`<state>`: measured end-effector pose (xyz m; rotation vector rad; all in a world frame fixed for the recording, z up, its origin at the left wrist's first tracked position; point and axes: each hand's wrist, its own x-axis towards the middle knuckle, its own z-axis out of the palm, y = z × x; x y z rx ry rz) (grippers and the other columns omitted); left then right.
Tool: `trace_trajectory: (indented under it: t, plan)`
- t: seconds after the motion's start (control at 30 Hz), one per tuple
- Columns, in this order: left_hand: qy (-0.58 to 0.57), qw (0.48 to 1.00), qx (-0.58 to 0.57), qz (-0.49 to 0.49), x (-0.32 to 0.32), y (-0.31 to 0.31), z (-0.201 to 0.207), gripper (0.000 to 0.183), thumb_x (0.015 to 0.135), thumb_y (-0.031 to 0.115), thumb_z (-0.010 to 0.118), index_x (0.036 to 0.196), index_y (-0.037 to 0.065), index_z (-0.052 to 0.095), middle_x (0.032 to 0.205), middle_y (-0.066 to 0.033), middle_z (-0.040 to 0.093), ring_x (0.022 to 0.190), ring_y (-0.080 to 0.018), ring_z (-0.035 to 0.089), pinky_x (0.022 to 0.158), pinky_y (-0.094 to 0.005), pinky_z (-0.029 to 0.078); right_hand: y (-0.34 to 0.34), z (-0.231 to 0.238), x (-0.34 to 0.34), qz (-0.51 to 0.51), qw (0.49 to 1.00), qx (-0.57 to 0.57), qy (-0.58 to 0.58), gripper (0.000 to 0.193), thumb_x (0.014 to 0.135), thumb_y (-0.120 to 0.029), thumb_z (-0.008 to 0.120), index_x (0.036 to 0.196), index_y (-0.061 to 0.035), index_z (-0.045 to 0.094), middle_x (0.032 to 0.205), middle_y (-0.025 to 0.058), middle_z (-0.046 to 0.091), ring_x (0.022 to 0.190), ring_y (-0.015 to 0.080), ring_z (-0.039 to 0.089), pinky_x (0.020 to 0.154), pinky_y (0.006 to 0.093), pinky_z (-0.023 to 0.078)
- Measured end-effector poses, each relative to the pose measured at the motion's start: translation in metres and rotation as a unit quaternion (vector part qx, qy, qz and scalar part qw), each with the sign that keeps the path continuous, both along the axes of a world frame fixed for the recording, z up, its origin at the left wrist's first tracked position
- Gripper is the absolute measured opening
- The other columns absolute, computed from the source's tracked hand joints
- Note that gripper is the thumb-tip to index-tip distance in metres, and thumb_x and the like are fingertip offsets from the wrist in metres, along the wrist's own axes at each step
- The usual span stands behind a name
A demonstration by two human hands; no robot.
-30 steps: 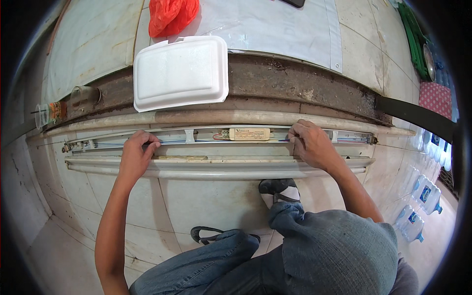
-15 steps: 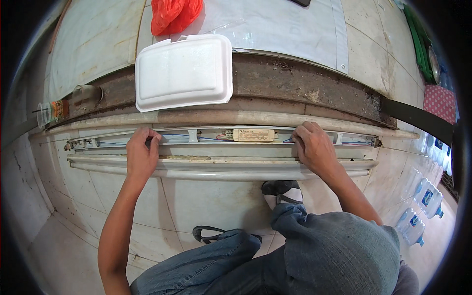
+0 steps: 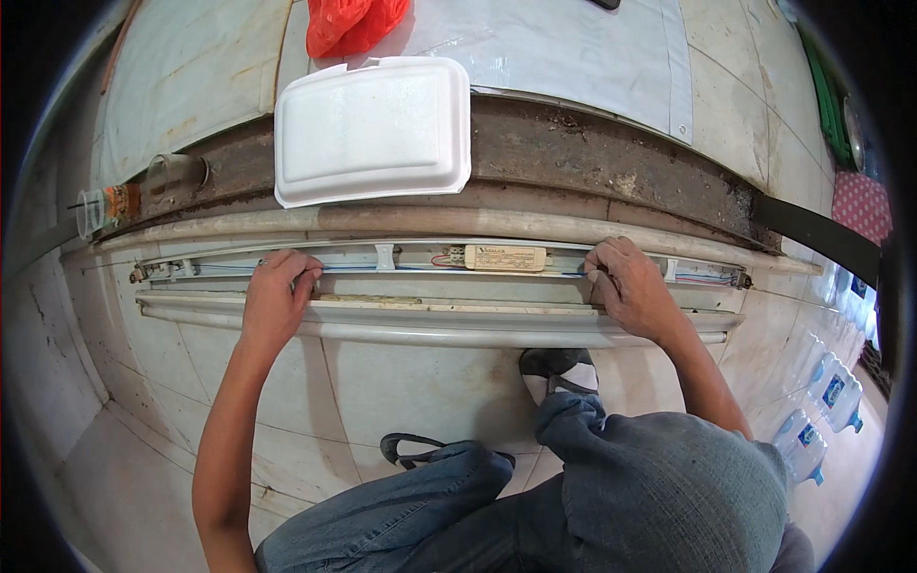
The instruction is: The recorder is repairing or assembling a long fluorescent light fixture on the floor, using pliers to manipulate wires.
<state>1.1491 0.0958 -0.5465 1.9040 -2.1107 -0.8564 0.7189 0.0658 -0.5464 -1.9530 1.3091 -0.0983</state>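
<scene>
An opened fluorescent light fixture (image 3: 420, 256), a long white metal channel, lies across in front of me. Inside it sit a cream ballast (image 3: 499, 258), blue and red wires, and white clips (image 3: 385, 256). My left hand (image 3: 279, 294) is closed on the channel's near edge, left of the middle. On the same edge, right of the ballast, my right hand (image 3: 629, 286) grips with bent fingers. Both sets of fingertips are partly hidden. Nearer to me lie a long white cover strip (image 3: 458, 307) and a white fluorescent tube (image 3: 458, 335).
Beyond the fixture runs a pale pole (image 3: 382, 222) beside a rusty metal beam (image 3: 611, 158). A white foam food box (image 3: 373, 129) rests on the beam. Farther off lies a red plastic bag (image 3: 349, 24). Clear cups (image 3: 95, 212) stand left; water bottles (image 3: 800, 444) lie right.
The view has shifted slightly, moving the scene rightward and a little up. Both hands stay at the fixture's near edge, and the blue wires now show closer to that edge.
</scene>
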Motion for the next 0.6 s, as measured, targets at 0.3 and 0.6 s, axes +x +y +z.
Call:
trace_trajectory:
  t: [0.3,0.6]
  plan:
    - [-0.032,0.999,-0.013,-0.039,-0.010,-0.001,0.002,0.005,0.079,0.004,0.064,0.083,0.002,0.063,0.083,-0.0132,0.062,0.081,-0.0347,0.058,0.073,-0.0419,0.045,0.012,-0.010,-0.011,0.021,0.997,-0.073,0.017,0.013,0.080,-0.017,0.059,0.080,-0.0036,0.058,0.077,0.0125,0.059,0.081,0.0327,0.055,0.075,0.0420,0.044]
    - [-0.070,0.996,0.019,-0.046,-0.017,-0.006,0.006,0.011,0.079,0.006,0.066,0.086,0.001,0.058,0.083,-0.0138,0.061,0.081,-0.0335,0.058,0.072,-0.0402,0.045,0.017,0.007,-0.050,-0.059,0.995,-0.058,0.060,0.019,0.081,-0.019,0.065,0.080,-0.0007,0.060,0.076,0.0143,0.060,0.074,0.0336,0.059,0.068,0.0426,0.047]
